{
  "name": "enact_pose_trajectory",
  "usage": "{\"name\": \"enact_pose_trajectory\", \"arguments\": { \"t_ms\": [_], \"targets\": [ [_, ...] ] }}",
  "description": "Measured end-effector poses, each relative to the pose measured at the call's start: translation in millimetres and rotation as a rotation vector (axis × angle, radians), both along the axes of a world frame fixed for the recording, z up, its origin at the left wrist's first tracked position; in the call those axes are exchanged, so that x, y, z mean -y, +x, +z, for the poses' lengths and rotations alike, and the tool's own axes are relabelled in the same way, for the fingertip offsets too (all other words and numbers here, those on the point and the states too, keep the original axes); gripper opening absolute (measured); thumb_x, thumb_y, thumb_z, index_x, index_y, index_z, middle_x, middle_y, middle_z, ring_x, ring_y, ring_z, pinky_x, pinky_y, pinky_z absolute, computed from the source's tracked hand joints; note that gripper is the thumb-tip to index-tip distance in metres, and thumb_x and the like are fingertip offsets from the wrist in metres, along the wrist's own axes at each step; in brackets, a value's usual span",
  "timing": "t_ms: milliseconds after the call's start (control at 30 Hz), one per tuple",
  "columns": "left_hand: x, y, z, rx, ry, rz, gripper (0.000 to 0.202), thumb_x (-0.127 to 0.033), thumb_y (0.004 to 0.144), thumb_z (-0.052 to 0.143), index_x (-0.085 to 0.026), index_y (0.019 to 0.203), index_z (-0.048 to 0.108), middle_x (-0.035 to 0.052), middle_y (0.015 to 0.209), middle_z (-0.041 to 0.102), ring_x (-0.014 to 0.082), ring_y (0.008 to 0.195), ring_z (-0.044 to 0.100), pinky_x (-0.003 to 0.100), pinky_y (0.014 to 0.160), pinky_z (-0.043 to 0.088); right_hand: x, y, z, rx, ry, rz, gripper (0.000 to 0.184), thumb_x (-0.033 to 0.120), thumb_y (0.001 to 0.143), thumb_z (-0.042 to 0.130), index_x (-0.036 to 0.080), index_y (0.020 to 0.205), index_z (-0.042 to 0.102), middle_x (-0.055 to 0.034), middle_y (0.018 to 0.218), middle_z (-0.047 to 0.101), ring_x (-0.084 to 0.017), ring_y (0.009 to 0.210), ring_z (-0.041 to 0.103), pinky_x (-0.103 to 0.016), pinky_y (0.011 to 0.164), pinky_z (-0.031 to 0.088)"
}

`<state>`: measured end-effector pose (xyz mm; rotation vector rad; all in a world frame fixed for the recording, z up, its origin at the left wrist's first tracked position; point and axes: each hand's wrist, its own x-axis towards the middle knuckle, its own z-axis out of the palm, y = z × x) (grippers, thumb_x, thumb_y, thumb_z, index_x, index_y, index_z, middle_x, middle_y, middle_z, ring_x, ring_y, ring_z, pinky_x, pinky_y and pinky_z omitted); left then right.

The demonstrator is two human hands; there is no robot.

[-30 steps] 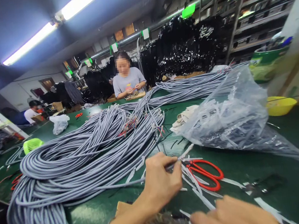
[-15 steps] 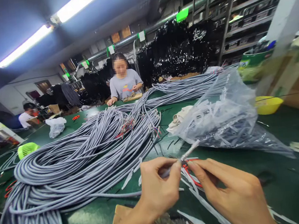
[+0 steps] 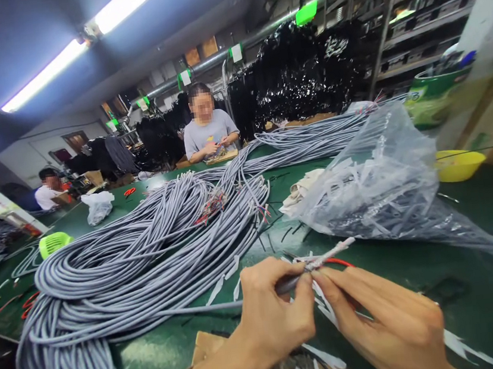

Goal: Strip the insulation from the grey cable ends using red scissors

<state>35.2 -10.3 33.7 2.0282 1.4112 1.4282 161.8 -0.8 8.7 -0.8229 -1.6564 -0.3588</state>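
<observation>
A grey cable (image 3: 216, 306) runs from the left into my left hand (image 3: 275, 312), whose thumb and fingers are closed round it close to its end. The cable's pale, stripped end (image 3: 333, 251) sticks out to the right, tilted up. My right hand (image 3: 383, 311) is pinched at the base of that stripped part, touching the left fingertips. What exactly lies between the right fingertips is hidden. Behind the fingers shows a red loop (image 3: 340, 262), partly covered. White strips (image 3: 328, 357) lie under and around my hands on the green table (image 3: 152, 364).
A large bundle of grey cables (image 3: 135, 270) covers the table's left and middle. To the right lies a clear bag of white strips (image 3: 374, 199), beside a yellow bowl (image 3: 460, 164). Across the table sits a person (image 3: 209, 130). Red-handled scissors (image 3: 129, 191) lie far left.
The stripped end now points further right and lower in tilt, and my right fingers have closed in against its base. Across the table, the person's hands have come together. The view has shifted slightly.
</observation>
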Motion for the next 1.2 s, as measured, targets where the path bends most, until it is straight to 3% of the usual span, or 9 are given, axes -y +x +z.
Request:
{"name": "enact_pose_trajectory", "arguments": {
  "t_ms": [133,333,1067,1200],
  "targets": [
    [-2.2,-0.4,1.0,0.049,0.009,-0.026,0.014,-0.014,0.072,0.057,-0.009,0.073,0.071,0.0065,0.059,0.065,0.01,0.046,0.054,0.016,0.042,0.039,-2.7,4.4,4.9,0.053,0.008,0.033,0.014,0.015,0.086,0.052,0.016,0.074,0.06,-0.0022,0.06,0.066,-0.011,0.052,0.061,-0.022,0.057,0.046],
    [-4.5,-3.6,1.9,0.041,0.099,0.033,0.016,-0.016,0.075,0.057,-0.008,0.072,0.071,0.0034,0.052,0.056,0.0077,0.041,0.042,0.018,0.037,0.031,-3.7,13.2,12.6,0.04,-0.027,-0.007,0.014,0.017,0.085,0.055,0.017,0.072,0.06,-0.0007,0.06,0.065,-0.01,0.052,0.059,-0.022,0.056,0.043],
    [-0.7,-2.4,1.5,-0.046,0.161,0.002,0.015,-0.015,0.076,0.055,-0.013,0.078,0.07,0.0001,0.051,0.051,0.0099,0.044,0.042,0.021,0.042,0.033,-1.1,12.2,14.9,0.084,-0.042,-0.03,0.017,0.017,0.087,0.05,0.017,0.074,0.061,-0.0015,0.062,0.067,-0.011,0.053,0.062,-0.023,0.056,0.045],
    [0.2,-2.7,0.8,-0.046,0.157,-0.009,0.015,-0.014,0.076,0.055,-0.011,0.077,0.07,0.0004,0.051,0.051,0.01,0.044,0.042,0.021,0.042,0.033,-2.4,11.4,15.9,0.046,-0.069,0.02,0.016,0.017,0.086,0.051,0.018,0.074,0.06,-0.0014,0.063,0.067,-0.011,0.054,0.062,-0.022,0.056,0.046]
  ]
}}
